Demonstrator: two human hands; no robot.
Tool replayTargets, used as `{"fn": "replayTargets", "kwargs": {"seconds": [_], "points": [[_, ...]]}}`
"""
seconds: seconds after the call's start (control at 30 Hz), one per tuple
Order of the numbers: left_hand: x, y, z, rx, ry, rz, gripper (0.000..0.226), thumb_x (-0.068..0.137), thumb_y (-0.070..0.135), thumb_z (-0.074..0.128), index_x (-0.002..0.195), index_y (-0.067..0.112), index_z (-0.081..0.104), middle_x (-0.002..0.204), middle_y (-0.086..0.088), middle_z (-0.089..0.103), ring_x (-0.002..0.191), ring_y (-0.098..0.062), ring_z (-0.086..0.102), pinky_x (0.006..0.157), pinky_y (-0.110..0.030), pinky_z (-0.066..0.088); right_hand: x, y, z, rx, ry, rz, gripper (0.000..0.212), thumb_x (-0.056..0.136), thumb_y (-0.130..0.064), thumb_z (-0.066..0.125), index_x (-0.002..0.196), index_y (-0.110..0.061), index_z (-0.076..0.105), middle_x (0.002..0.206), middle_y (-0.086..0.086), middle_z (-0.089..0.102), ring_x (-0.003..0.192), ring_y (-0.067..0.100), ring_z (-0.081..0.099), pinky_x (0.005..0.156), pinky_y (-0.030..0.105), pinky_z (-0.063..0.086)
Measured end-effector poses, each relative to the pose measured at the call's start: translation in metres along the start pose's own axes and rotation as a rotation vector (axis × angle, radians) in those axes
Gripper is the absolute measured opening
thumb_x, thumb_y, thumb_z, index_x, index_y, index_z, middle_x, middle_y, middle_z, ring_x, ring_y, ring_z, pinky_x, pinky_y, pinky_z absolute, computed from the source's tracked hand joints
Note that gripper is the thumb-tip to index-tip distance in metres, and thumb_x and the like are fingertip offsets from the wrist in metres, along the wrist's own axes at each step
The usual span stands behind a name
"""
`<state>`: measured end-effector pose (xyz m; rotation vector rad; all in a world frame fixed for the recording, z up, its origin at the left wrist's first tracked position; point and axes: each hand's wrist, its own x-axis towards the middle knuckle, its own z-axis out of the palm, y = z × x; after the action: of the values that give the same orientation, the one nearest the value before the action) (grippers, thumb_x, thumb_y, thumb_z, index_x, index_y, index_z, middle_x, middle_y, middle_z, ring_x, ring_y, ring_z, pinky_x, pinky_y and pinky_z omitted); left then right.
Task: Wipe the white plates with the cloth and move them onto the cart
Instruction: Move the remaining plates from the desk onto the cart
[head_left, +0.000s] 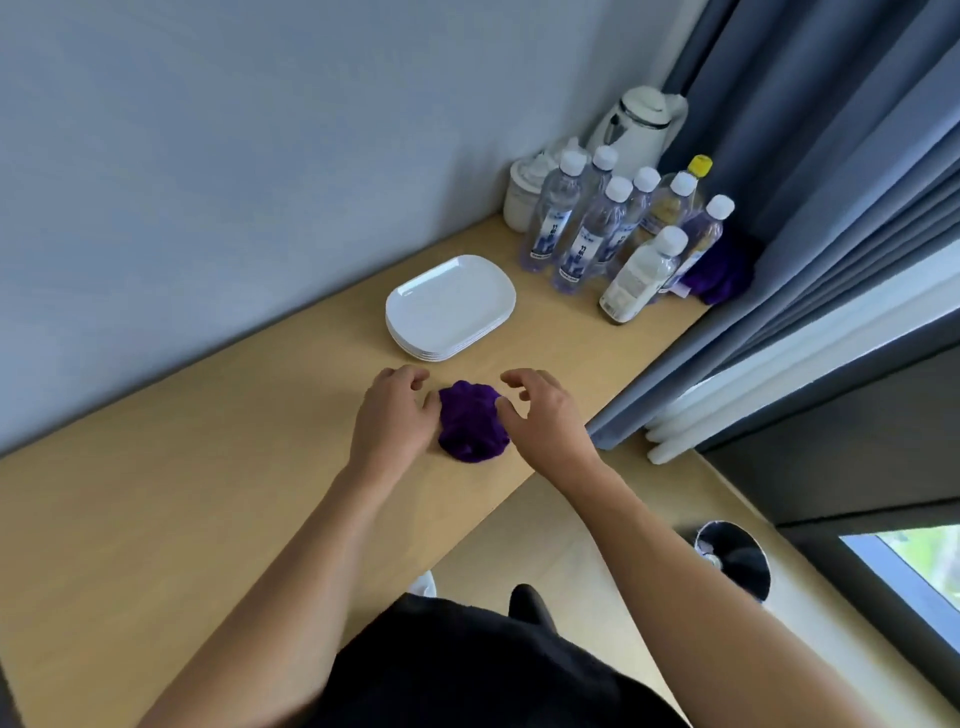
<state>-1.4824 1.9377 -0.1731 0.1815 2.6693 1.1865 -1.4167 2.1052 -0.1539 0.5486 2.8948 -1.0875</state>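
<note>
A stack of several white rectangular plates (450, 306) sits on the wooden counter (182, 493) near the wall. A crumpled purple cloth (471, 422) lies on the counter just in front of the stack. My left hand (396, 410) is at the cloth's left side, its thumb touching the cloth and its fingers loosely curled. My right hand (543, 410) hovers at the cloth's right side, fingers loosely curled and holding nothing. No cart is in view.
Several water bottles (597, 234), a white kettle (636, 122), a white jar (522, 195) and a second purple cloth (719, 275) crowd the counter's far right corner. Grey curtains (831, 182) hang on the right. A black bin (735, 558) stands on the floor below.
</note>
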Motion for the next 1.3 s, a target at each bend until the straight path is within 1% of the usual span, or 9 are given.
{"fn": "replayTargets", "kwargs": {"seconds": [0.1,0.3,0.43,0.53,0.67,0.8,1.0,1.17,1.3], "points": [[0.027,0.008,0.007,-0.010,0.026,-0.075,0.029,0.090,0.018,0.058,0.119,0.014,0.062,0.112,-0.002,0.061,0.095,-0.023,0.063,0.085,-0.039,0.051,0.033,0.007,-0.006,-0.019,-0.026,0.006,0.034,0.095,-0.026,0.057,0.128,-0.017,0.058,0.126,-0.004,0.056,0.111,0.012,0.055,0.089,0.023,0.044],[0.066,0.014,0.020,-0.007,0.162,-0.216,0.038,0.090,0.022,0.061,0.127,0.012,0.058,0.116,-0.007,0.056,0.091,-0.028,0.064,0.081,-0.039,0.051,0.111,0.020,-0.008,-0.045,-0.095,-0.054,0.036,0.095,-0.024,0.058,0.129,-0.015,0.057,0.130,-0.001,0.055,0.114,0.016,0.055,0.089,0.021,0.040],[0.088,0.018,0.030,0.014,0.206,-0.347,0.033,0.091,0.023,0.061,0.121,0.009,0.059,0.117,-0.010,0.053,0.090,-0.029,0.063,0.082,-0.039,0.050,0.169,0.027,-0.009,-0.081,-0.120,-0.135,0.040,0.091,-0.020,0.061,0.130,-0.014,0.055,0.135,0.006,0.051,0.117,0.028,0.051,0.096,0.028,0.040],[0.102,0.022,0.039,-0.019,0.259,-0.453,0.027,0.092,0.022,0.058,0.117,0.011,0.060,0.118,-0.006,0.051,0.084,-0.023,0.059,0.077,-0.031,0.043,0.206,0.030,-0.009,-0.124,-0.162,-0.172,0.045,0.090,-0.017,0.060,0.134,-0.011,0.050,0.139,0.010,0.045,0.121,0.033,0.046,0.103,0.036,0.038],[0.117,0.027,0.051,-0.043,0.324,-0.542,0.031,0.091,0.017,0.057,0.122,0.013,0.060,0.121,-0.008,0.051,0.084,-0.021,0.054,0.078,-0.029,0.040,0.244,0.036,-0.007,-0.219,-0.241,-0.170,0.055,0.091,-0.017,0.058,0.142,-0.008,0.040,0.143,0.014,0.039,0.123,0.037,0.043,0.103,0.036,0.033],[0.124,0.030,0.060,-0.031,0.402,-0.614,0.035,0.089,0.013,0.059,0.125,0.013,0.061,0.119,-0.008,0.052,0.081,-0.021,0.052,0.075,-0.029,0.039,0.262,0.047,-0.008,-0.301,-0.299,-0.193,0.053,0.091,-0.021,0.056,0.141,-0.011,0.042,0.139,0.013,0.043,0.121,0.033,0.046,0.098,0.032,0.032],[0.130,0.030,0.065,-0.006,0.452,-0.687,0.034,0.088,0.008,0.058,0.121,0.012,0.064,0.120,-0.010,0.055,0.094,-0.029,0.060,0.077,-0.031,0.041,0.273,0.052,-0.011,-0.237,-0.336,-0.201,0.049,0.090,-0.024,0.058,0.135,-0.009,0.048,0.135,0.013,0.045,0.117,0.032,0.050,0.094,0.032,0.037],[0.125,0.035,0.068,0.024,0.492,-0.701,0.031,0.087,0.004,0.055,0.115,0.009,0.067,0.116,-0.012,0.058,0.090,-0.030,0.061,0.072,-0.031,0.040,0.274,0.053,-0.013,-0.100,-0.352,-0.160,0.045,0.087,-0.024,0.063,0.127,-0.007,0.054,0.133,0.012,0.045,0.117,0.031,0.048,0.094,0.030,0.036],[0.116,0.038,0.064,-0.020,0.530,-0.680,0.031,0.082,0.001,0.057,0.108,0.010,0.070,0.107,-0.009,0.066,0.088,-0.028,0.063,0.073,-0.034,0.049,0.267,0.051,-0.012,0.003,-0.320,-0.121,0.042,0.086,-0.022,0.064,0.123,-0.005,0.055,0.133,0.012,0.045,0.120,0.030,0.045,0.096,0.028,0.034]]}}
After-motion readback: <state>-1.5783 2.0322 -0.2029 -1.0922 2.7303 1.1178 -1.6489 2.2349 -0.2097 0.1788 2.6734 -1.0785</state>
